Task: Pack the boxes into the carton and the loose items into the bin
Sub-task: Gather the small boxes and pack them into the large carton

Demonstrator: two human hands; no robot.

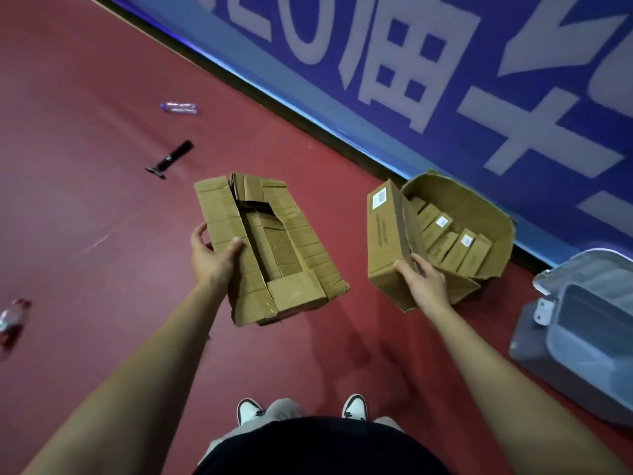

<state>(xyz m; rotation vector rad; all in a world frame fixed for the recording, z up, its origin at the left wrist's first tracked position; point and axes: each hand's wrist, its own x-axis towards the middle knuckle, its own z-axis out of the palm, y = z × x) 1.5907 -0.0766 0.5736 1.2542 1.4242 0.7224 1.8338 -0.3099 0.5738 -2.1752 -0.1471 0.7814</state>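
Blue banner point(486, 56) along floor edge: big white chars, cut off by frame. Leftmost pair poss. "20", tops cropped, not sure. Next a Chinese char, top cropped, can't ID. Further strokes to right, partial only.

Box point(387, 241) in right hand point(424, 284): white sticker near top corner plus lines of dark print down the side, both too small to read.

Small boxes point(445, 234) in carton point(479, 204): two white stickers, illegible.

Torn box point(267, 248) in left hand point(212, 258): nothing legible.

Bottle point(180, 108) and red-label bottle point(12, 318) on floor: labels blurred.
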